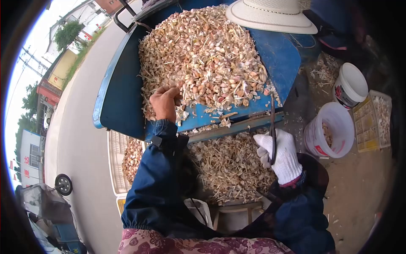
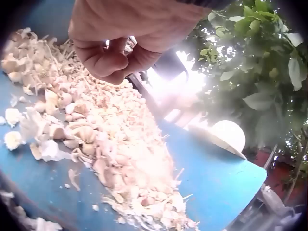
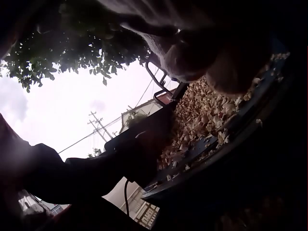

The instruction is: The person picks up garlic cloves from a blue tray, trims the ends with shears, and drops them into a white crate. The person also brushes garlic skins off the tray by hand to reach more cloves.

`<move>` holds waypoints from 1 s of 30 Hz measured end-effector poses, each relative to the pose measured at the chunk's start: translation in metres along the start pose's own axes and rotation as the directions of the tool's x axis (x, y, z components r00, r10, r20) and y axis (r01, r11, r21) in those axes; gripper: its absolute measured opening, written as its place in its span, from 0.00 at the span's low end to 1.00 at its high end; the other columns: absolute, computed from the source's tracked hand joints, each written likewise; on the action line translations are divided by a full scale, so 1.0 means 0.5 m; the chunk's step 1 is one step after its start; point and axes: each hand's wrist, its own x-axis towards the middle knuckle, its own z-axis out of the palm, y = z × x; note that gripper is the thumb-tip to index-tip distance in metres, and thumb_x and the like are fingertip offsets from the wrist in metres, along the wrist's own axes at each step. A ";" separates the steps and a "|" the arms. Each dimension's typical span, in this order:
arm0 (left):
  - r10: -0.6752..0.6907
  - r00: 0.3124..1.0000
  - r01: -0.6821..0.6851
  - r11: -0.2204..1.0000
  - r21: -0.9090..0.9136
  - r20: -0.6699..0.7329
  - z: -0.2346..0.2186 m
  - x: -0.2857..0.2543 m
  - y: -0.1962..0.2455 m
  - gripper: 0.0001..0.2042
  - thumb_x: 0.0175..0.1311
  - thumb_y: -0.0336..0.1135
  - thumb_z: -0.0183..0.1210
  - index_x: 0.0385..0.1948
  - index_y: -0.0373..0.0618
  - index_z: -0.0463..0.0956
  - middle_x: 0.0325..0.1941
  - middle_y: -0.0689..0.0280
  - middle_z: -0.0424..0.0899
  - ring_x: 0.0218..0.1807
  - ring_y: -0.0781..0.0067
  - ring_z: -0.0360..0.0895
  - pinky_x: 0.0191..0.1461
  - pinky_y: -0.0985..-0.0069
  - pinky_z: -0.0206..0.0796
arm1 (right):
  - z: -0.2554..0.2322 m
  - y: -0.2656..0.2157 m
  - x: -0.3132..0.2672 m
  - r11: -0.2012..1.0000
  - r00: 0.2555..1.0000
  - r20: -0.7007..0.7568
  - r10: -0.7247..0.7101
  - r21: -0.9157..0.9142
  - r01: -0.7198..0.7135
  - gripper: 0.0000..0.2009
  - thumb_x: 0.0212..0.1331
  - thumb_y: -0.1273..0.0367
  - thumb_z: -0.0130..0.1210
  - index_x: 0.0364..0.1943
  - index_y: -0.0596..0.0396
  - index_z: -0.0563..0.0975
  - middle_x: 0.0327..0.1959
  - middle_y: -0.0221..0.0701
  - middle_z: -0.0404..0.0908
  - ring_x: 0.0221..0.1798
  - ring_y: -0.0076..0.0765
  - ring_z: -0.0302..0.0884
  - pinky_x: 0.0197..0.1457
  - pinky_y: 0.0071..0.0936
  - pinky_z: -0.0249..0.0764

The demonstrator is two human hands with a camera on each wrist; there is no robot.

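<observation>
A heap of garlic cloves (image 1: 207,55) with loose skins fills the blue metal tray (image 1: 275,55). My bare left hand (image 1: 165,103) is at the near left side of the heap, fingers curled and thumb tip against the fingers. In the left wrist view, that hand (image 2: 127,41) shows nothing between thumb and fingers. A white knit glove covers my right hand (image 1: 281,154), which grips dark scissors (image 1: 273,131) pointing away toward the tray's near right corner. The right wrist view is dark; the gloved hand (image 3: 192,53) shows above the garlic, its scissors hidden.
Below the tray lies a pile of dry stalks and skins (image 1: 232,167). A white crate (image 1: 119,163) of cloves stands at left. On the right are a white tub (image 1: 351,86), a pale bucket (image 1: 330,131) and a yellow crate (image 1: 366,122). A straw hat (image 1: 270,19) is at the back.
</observation>
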 end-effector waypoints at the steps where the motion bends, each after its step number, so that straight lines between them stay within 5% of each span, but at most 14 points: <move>1: 0.037 0.997 -0.028 0.992 -0.123 0.071 0.061 -0.048 0.061 0.05 0.54 0.23 0.59 0.32 0.32 0.79 0.23 0.61 0.81 0.18 0.78 0.74 0.20 0.84 0.64 | -0.009 0.002 0.000 0.996 0.998 0.046 0.038 0.078 -0.041 0.12 0.53 0.66 0.65 0.29 0.58 0.74 0.16 0.28 0.72 0.15 0.19 0.67 0.14 0.17 0.61; 5: 0.277 0.864 -0.119 0.924 -0.364 0.421 0.335 -0.272 0.184 0.14 0.54 0.25 0.64 0.42 0.31 0.76 0.29 0.61 0.82 0.24 0.77 0.78 0.22 0.81 0.69 | -0.040 0.024 0.007 0.972 0.994 -0.028 0.108 0.213 -0.100 0.11 0.53 0.66 0.64 0.30 0.58 0.75 0.18 0.29 0.74 0.17 0.28 0.72 0.19 0.25 0.67; 6: 0.478 0.813 -0.372 0.865 -0.336 0.332 0.402 -0.310 0.170 0.14 0.53 0.23 0.64 0.42 0.31 0.77 0.29 0.61 0.82 0.25 0.76 0.78 0.25 0.80 0.70 | -0.078 0.065 0.027 0.761 0.875 0.152 -0.460 -0.440 0.477 0.11 0.50 0.68 0.64 0.31 0.59 0.75 0.20 0.29 0.76 0.21 0.34 0.76 0.25 0.30 0.71; 7: 0.659 0.708 -0.597 0.751 -0.282 0.254 0.441 -0.334 0.160 0.14 0.52 0.22 0.64 0.43 0.31 0.77 0.30 0.61 0.83 0.26 0.75 0.78 0.27 0.78 0.71 | -0.114 0.133 0.100 0.966 0.986 -0.071 -0.150 0.201 0.161 0.12 0.47 0.69 0.65 0.30 0.60 0.75 0.21 0.29 0.78 0.25 0.36 0.79 0.30 0.33 0.73; 8: 0.656 0.710 -0.596 0.754 -0.276 0.255 0.437 -0.331 0.148 0.14 0.52 0.22 0.64 0.43 0.31 0.77 0.30 0.61 0.83 0.26 0.75 0.78 0.27 0.78 0.71 | -0.111 0.117 0.084 0.967 0.987 -0.068 -0.145 0.203 0.156 0.12 0.47 0.69 0.65 0.30 0.60 0.75 0.21 0.29 0.78 0.25 0.36 0.79 0.30 0.33 0.73; 10: 0.308 0.754 -0.238 0.951 -0.196 0.580 0.402 -0.304 0.117 0.15 0.57 0.24 0.64 0.46 0.31 0.76 0.30 0.62 0.84 0.30 0.77 0.81 0.26 0.82 0.73 | -0.091 0.037 0.007 0.956 0.997 -0.082 0.002 0.292 0.022 0.11 0.50 0.66 0.65 0.28 0.56 0.74 0.19 0.29 0.75 0.18 0.31 0.73 0.21 0.30 0.68; 14: 0.119 0.961 -0.114 0.993 -0.033 0.249 0.220 -0.170 -0.009 0.06 0.58 0.25 0.60 0.36 0.34 0.81 0.28 0.64 0.84 0.27 0.80 0.81 0.24 0.85 0.68 | -0.096 0.005 -0.013 0.932 0.997 -0.040 0.066 0.360 -0.047 0.11 0.55 0.63 0.62 0.28 0.54 0.73 0.17 0.29 0.71 0.12 0.24 0.67 0.12 0.24 0.65; 15: 0.145 0.980 -0.169 0.968 0.187 0.135 0.162 -0.119 -0.062 0.05 0.53 0.21 0.58 0.30 0.33 0.82 0.23 0.63 0.84 0.26 0.78 0.79 0.32 0.80 0.71 | -0.088 -0.005 -0.019 0.948 0.996 -0.079 0.051 0.318 -0.023 0.11 0.56 0.63 0.62 0.28 0.55 0.74 0.17 0.29 0.72 0.12 0.24 0.67 0.12 0.24 0.67; 17: 0.156 0.987 -0.159 0.908 0.387 0.039 0.043 -0.025 -0.156 0.07 0.54 0.23 0.58 0.33 0.34 0.82 0.25 0.65 0.84 0.22 0.82 0.75 0.24 0.83 0.66 | -0.072 -0.008 -0.019 0.952 0.996 -0.083 0.045 0.305 -0.018 0.11 0.55 0.65 0.63 0.30 0.57 0.74 0.17 0.31 0.72 0.12 0.24 0.67 0.12 0.21 0.64; 18: 0.239 0.971 -0.232 0.901 0.368 0.026 -0.012 0.029 -0.217 0.08 0.53 0.22 0.57 0.34 0.34 0.83 0.24 0.65 0.83 0.22 0.81 0.76 0.25 0.83 0.67 | -0.063 -0.007 -0.017 0.954 0.995 -0.090 0.039 0.299 -0.010 0.11 0.54 0.67 0.64 0.31 0.59 0.74 0.17 0.32 0.73 0.13 0.23 0.67 0.12 0.18 0.61; 21: 0.192 0.966 -0.094 0.888 0.450 -0.176 -0.086 0.100 -0.256 0.09 0.48 0.23 0.58 0.31 0.35 0.84 0.23 0.60 0.85 0.26 0.77 0.80 0.33 0.78 0.71 | -0.039 -0.005 -0.010 0.963 0.996 -0.081 0.046 0.270 -0.023 0.11 0.54 0.68 0.64 0.31 0.60 0.74 0.17 0.32 0.73 0.13 0.23 0.68 0.12 0.18 0.61; 24: 0.150 0.987 -0.158 0.942 0.295 0.047 -0.064 0.131 -0.275 0.08 0.48 0.24 0.60 0.30 0.37 0.85 0.21 0.61 0.84 0.23 0.77 0.79 0.29 0.78 0.69 | -0.022 0.000 -0.003 0.988 0.996 -0.089 0.014 0.156 0.000 0.12 0.56 0.66 0.62 0.33 0.61 0.75 0.18 0.33 0.75 0.14 0.24 0.70 0.14 0.19 0.66; 28: 0.199 0.964 -0.265 0.790 0.553 0.177 0.014 0.117 -0.249 0.07 0.48 0.26 0.59 0.28 0.43 0.85 0.24 0.58 0.84 0.24 0.69 0.80 0.31 0.73 0.71 | 0.002 0.001 0.002 0.999 0.995 -0.095 -0.041 0.019 0.043 0.15 0.57 0.62 0.61 0.36 0.63 0.76 0.19 0.33 0.77 0.15 0.24 0.73 0.16 0.20 0.70; 30: 0.416 0.861 -0.500 0.588 0.636 0.292 0.038 0.124 -0.265 0.08 0.47 0.27 0.56 0.27 0.44 0.84 0.27 0.53 0.83 0.29 0.53 0.81 0.35 0.64 0.72 | 0.007 0.001 0.005 1.000 0.996 -0.087 -0.028 -0.006 0.027 0.14 0.57 0.63 0.61 0.34 0.63 0.77 0.19 0.33 0.76 0.15 0.24 0.73 0.17 0.19 0.69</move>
